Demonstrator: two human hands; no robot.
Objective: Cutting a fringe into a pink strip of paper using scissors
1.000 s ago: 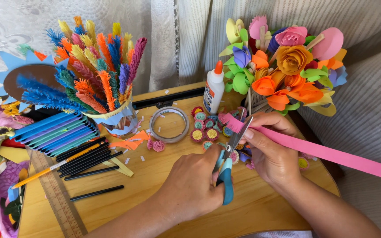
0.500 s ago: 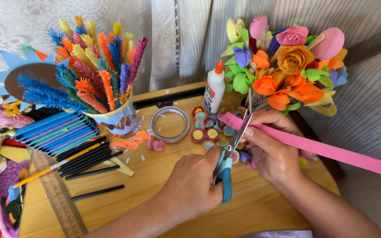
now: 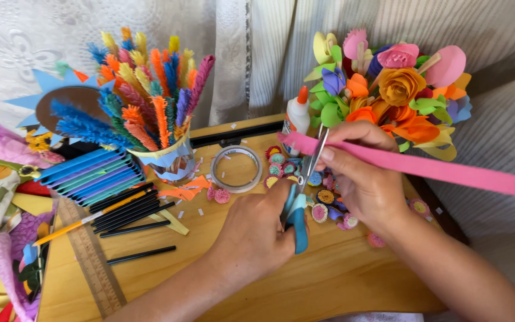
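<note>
Pink strip (image 3: 424, 170) runs from 3 o'clock toward centre, pinched at its end by right hand (image 3: 365, 179). Left hand (image 3: 257, 235) closed round scissors (image 3: 302, 191), blades seemingly at strip's end. Step: fringing strip. Next cut needs close, even spacing.

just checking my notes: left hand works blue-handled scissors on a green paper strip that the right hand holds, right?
Not quite: the paper strip is pink, not green, as the head view shows. The left hand does work the blue-handled scissors, and the right hand holds the strip.
</note>
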